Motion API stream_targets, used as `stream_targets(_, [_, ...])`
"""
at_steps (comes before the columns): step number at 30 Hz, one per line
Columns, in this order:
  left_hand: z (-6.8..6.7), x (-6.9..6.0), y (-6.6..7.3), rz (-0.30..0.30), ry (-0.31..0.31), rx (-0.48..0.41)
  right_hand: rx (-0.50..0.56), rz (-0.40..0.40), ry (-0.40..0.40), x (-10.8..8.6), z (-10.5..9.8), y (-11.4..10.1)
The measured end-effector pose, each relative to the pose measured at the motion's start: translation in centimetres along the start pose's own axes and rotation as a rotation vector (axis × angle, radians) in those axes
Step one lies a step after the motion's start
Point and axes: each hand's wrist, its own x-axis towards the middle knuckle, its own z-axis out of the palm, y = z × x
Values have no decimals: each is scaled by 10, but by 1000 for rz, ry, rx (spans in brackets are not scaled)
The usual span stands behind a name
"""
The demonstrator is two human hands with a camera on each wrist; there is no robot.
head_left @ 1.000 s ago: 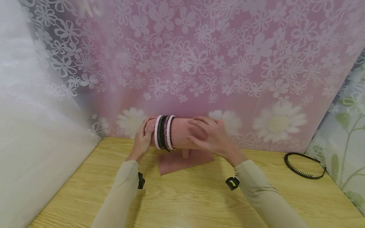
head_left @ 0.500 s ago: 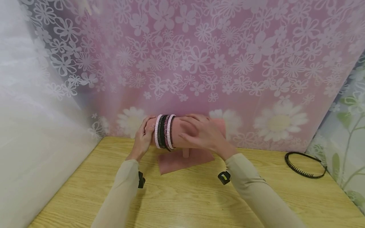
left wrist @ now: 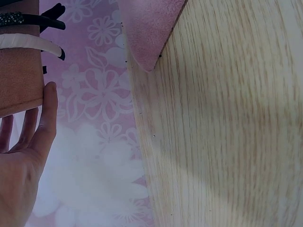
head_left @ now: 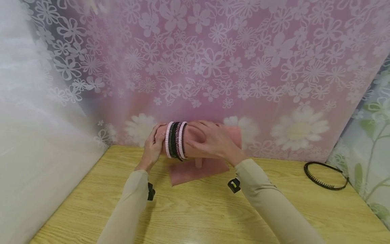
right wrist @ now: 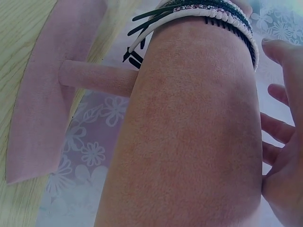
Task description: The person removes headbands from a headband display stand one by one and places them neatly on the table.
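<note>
A pink plush roll (head_left: pixel 235 135) lies sideways on a stand with a post and flat base (head_left: pixel 186 174). Around its left part sit several headbands (head_left: pixel 176 140), white, black and glittery, side by side. My left hand (head_left: pixel 151 147) holds the roll's left end, thumb in front, close to the outer white headband. Over the middle of the roll, my right hand (head_left: pixel 213 139) is spread with loosely bent fingers, right of the headbands. In the right wrist view its fingers (right wrist: pixel 279 127) lie along the roll's far side, and the thumb is apart from the headbands.
One black toothed headband (head_left: pixel 326 176) lies at the right of the wooden table (head_left: pixel 195 210). Behind the stand hangs a pink flowered curtain (head_left: pixel 213 67). White sheeting (head_left: pixel 45 135) borders the left, and a leaf-patterned cloth (head_left: pixel 371 152) borders the right.
My right hand has slid left along the roll, nearer the headbands, uncovering the roll's right end. My left hand, the headbands on the roll and the stand stay put.
</note>
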Motion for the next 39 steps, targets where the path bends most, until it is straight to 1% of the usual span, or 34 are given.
stream_targets(5, [-1,1,0,-6,-6,-3,-19,49,-78,4,1,-2])
stream_targets(9, [-2,1,0,-3,-7,-14,-45,76,-116,6,3,-3])
stream_targets(10, [-2,0,4,-9,-9,-18,-55,80,-119,7,4,-4])
stream_targets(16, [-2,-1,2,-12,-2,-10,-108,102,-123,11,9,-7])
stream_targets(17, [-2,0,-3,-3,1,-7,-116,104,-124,11,9,-8])
stream_targets(22, [-1,0,-2,8,1,-1,-154,112,-140,12,10,-9])
stream_targets(26, [-1,-1,-3,3,-2,11,-187,122,-157,14,12,-10])
stream_targets(33, [-1,1,-3,2,0,7,-222,128,-142,16,15,-13])
stream_targets(39, [0,1,-2,-7,-6,3,-249,138,-156,18,15,-16])
